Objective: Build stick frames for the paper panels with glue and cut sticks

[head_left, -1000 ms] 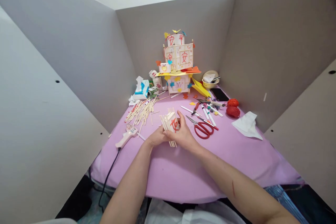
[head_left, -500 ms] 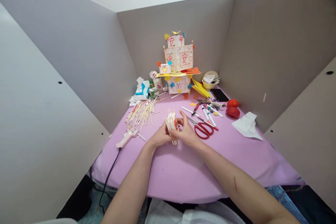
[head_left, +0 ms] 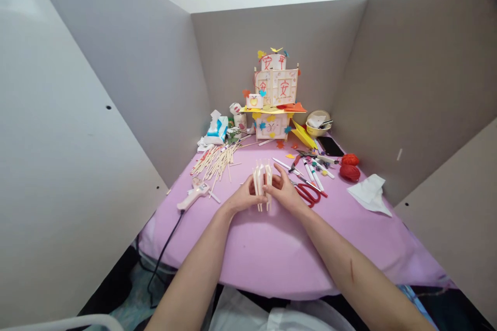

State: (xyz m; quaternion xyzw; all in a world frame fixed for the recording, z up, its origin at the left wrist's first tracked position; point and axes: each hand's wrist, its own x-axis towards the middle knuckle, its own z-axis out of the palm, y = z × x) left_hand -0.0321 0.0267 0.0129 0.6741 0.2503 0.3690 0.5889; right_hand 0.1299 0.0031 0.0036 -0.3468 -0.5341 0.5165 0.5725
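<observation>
A small bundle of pale stick-framed panels (head_left: 258, 180) stands upright between my two hands, above the front middle of the table. My left hand (head_left: 245, 196) grips its left side, thumb across the front. On its right side, my right hand (head_left: 282, 191) holds on with thumb and fingers, and a narrow gap shows between the panels. Behind them rises a decorated stick-and-paper tower (head_left: 276, 88) with red characters and paper leaves. Red-handled scissors (head_left: 308, 194) lie just right of my right hand.
Loose sticks (head_left: 217, 163) and a corded glue gun (head_left: 193, 195) lie at left. Markers (head_left: 313, 175), red yarn (head_left: 350, 172), a phone (head_left: 330, 146), a bowl (head_left: 318, 128) and a white tissue (head_left: 370, 194) are at right. Grey partitions (head_left: 279, 26) surround the purple-covered table (head_left: 272, 258).
The panels have turned so their edges face me and have spread apart, hiding the red marking. My right hand has shifted to their right side. The whole view has moved slightly.
</observation>
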